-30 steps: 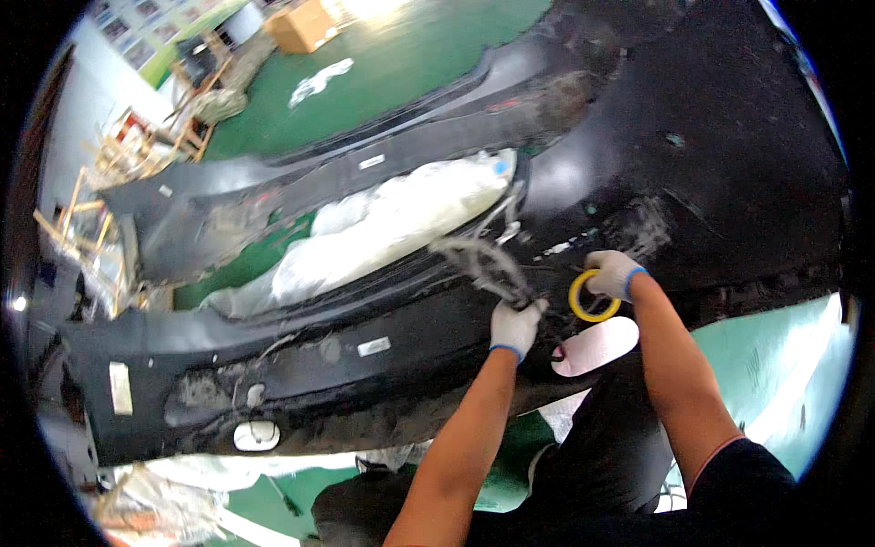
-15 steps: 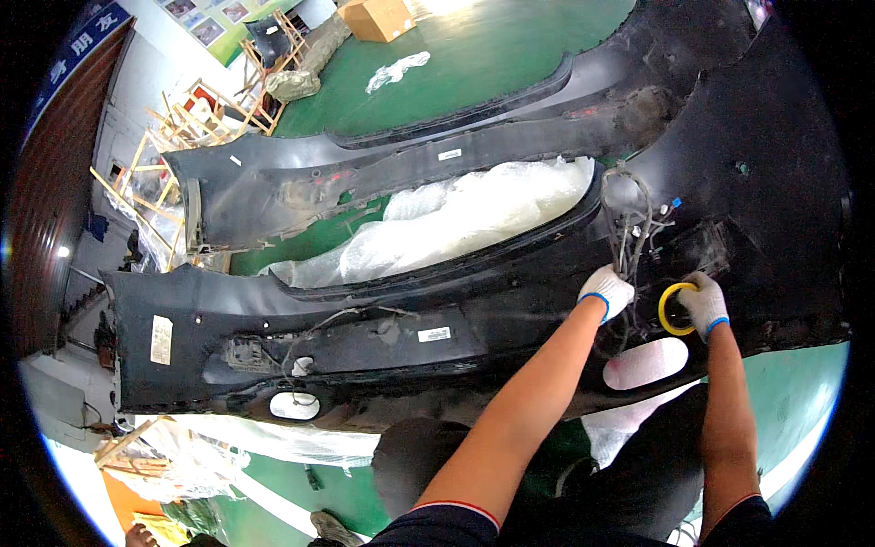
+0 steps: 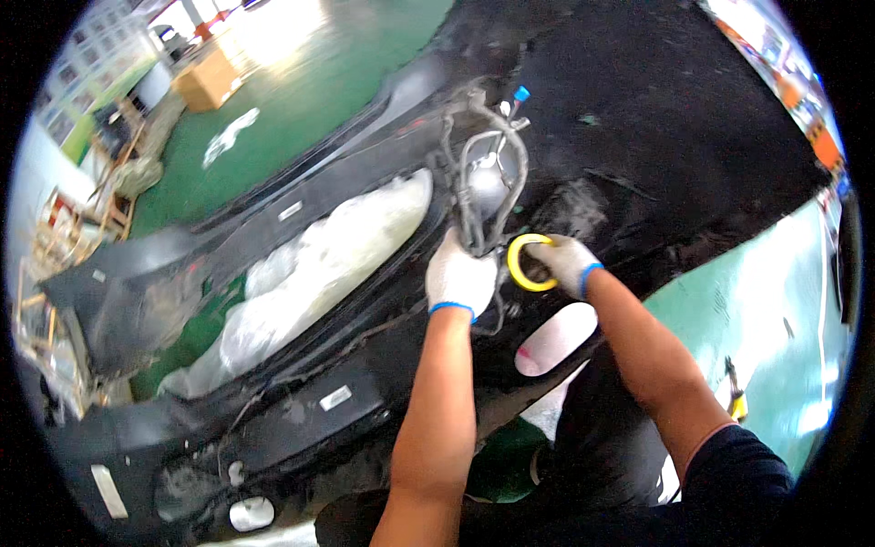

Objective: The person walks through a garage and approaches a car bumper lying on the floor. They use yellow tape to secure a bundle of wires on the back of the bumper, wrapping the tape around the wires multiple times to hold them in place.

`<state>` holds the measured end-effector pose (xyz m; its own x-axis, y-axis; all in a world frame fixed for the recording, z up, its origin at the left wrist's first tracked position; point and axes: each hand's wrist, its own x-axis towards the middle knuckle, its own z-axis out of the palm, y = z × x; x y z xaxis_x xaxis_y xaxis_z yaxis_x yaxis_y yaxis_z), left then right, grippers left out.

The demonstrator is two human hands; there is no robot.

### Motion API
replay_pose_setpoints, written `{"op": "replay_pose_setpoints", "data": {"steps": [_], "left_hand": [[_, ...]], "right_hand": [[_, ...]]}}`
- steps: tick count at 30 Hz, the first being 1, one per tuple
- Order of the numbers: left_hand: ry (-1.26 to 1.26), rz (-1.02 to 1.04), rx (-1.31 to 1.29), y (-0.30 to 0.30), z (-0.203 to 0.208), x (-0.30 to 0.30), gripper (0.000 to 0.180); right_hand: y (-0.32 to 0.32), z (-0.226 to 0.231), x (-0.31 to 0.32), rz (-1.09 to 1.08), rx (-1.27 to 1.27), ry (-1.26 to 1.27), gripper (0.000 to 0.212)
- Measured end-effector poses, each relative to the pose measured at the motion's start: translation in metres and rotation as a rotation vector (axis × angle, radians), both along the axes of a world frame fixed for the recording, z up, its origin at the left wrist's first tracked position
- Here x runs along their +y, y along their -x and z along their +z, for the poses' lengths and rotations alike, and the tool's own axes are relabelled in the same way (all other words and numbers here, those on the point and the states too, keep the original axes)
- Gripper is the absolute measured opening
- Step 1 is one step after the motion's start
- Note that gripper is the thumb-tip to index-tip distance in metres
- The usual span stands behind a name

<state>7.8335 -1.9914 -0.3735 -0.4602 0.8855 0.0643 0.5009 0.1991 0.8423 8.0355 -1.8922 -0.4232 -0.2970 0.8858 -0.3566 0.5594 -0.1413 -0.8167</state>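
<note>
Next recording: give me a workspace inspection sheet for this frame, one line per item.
Surface: green floor under a black car bumper, inner side up.
Job's things: yellow tape roll; grey wire harness.
Clutter: white plastic wrap inside the bumper; small tool on the floor.
Grips: left hand, gloved, closed on the harness; right hand, gloved, holding the tape roll.
Cables: harness loops upward, blue-tipped connector.
Surroundings: cardboard box; wooden frames.
</note>
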Motion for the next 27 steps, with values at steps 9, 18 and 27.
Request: {"op": "replay_pose_setpoints", "data": {"steps": [9, 18, 27], "left_hand": [[0.232, -0.052, -0.534, -0.006, -0.057, -0.023, 0.034], [0.372, 0.219, -0.503, 0.021, -0.063, -0.039, 0.05], [0.449, 0.121, -0.55, 0.013, -0.075, -0.056, 0.042]], "right_hand": [[-0.009, -0.008, -0.003, 0.091, -0.256, 0.026, 0.066], [-0.005, -0.001, -0.002, -0.144, -0.106, -0.028, 0.051], [0.021, -0.029, -0.001, -0.427, 0.285, -0.061, 0.044]]}}
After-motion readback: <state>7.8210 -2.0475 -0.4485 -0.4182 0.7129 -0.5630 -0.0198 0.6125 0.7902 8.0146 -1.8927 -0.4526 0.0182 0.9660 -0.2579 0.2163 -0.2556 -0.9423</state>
